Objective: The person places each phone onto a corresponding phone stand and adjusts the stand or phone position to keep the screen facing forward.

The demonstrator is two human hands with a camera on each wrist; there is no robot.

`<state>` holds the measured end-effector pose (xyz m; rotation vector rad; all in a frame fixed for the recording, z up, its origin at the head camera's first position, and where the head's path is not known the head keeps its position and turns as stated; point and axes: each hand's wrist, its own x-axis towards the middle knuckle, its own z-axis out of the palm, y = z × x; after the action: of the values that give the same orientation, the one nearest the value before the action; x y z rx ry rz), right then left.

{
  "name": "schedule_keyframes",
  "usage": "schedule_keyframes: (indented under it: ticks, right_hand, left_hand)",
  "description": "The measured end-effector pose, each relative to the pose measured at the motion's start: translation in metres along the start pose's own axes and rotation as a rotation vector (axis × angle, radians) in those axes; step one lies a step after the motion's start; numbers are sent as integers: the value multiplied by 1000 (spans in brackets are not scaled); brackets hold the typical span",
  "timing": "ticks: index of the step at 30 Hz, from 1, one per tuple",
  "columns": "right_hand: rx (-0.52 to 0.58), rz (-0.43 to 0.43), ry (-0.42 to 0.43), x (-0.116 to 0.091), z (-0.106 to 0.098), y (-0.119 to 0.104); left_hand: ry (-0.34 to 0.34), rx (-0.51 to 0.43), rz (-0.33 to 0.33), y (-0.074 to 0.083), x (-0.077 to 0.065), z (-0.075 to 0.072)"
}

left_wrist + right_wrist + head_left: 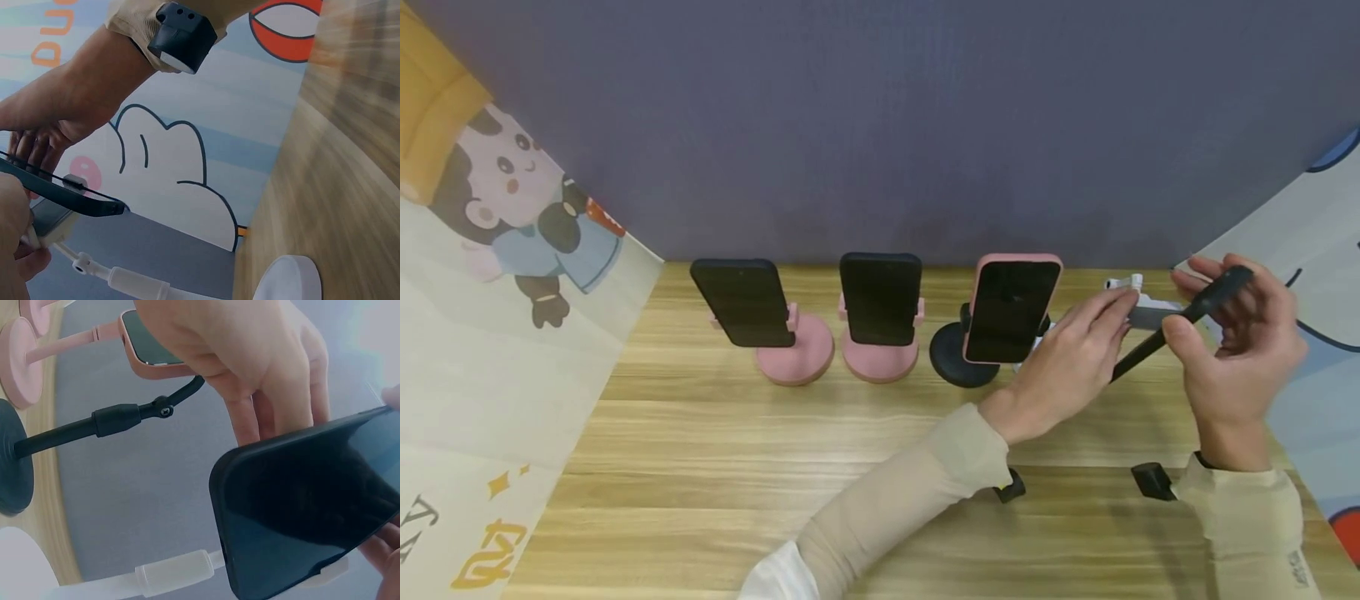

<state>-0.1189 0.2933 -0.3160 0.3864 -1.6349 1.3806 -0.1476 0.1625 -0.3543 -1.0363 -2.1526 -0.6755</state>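
Note:
My right hand [1247, 358] holds a black phone [294, 500] by its edges, with the thumb at one side and the fingers at the other. In the head view the phone shows almost edge-on. Beside it, the fingers of my left hand [1060, 367] grip the grey-padded clamp [1153, 315] of a white phone stand [134, 282]. The phone lies close in front of that clamp, and in the right wrist view it hides most of it. The stand's round white base [22, 569] is mostly behind my left hand in the head view.
To the left stand two pink stands with dark phones, the left phone [737, 304] and the middle phone [882, 300]. Nearer is a black stand [958, 358] bearing a pink-cased phone [1011, 308]. A grey wall [880, 125] rises behind the wooden table [737, 483].

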Motion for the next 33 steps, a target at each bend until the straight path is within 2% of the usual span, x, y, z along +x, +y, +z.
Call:
schedule_keyframes:
  ticks: [5,12,16,23,33]
  right_hand:
    - [-51,13,-4,0,2,-1]
    - [-123,84,46,-3,2,1]
    - [-139,94,62,-5,5,4]
    - [-45,70,126,-4,10,10]
    - [-180,41,194,-2,17,6]
  left_hand:
    - [-25,-4,10,0,1,-1]
    - [-90,107,43,1,4,-6]
    - [-138,142,57,-1,5,-10]
    - [-156,145,67,0,7,-14]
    - [-194,113,25,1,10,-21]
